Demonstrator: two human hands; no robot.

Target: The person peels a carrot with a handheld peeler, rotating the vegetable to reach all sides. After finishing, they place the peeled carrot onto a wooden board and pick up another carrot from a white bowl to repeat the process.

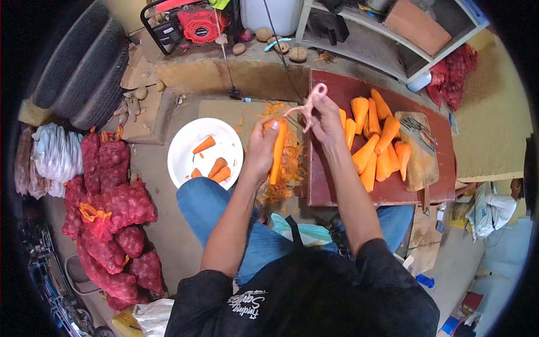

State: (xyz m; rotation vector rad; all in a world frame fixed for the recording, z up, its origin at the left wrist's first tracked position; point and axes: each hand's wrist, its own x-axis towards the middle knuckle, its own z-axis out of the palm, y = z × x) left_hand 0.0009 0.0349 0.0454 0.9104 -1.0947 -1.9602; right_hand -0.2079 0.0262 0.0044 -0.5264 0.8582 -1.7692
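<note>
My left hand [259, 150] is wrapped round a peeled-looking orange carrot [278, 157], held lengthwise above a heap of carrot peelings [292, 150] on the floor. A pink Y-shaped peeler [308, 106] is gripped in my right hand [327, 119], its head close to the carrot's upper end. To the right, several whole carrots [388, 133] lie piled on a dark red tabletop [331, 188]. Beside my left forearm stands a white basin [175, 147] with a few cut carrot pieces [219, 169] in it.
A wooden cutting board [422, 165] lies at the tabletop's right, with a dark-patterned blade [416, 130] on it. Red mesh sacks [120, 208] fill the left floor, below stacked tyres [84, 62]. A red machine [201, 25] and a metal shelf [359, 48] stand ahead.
</note>
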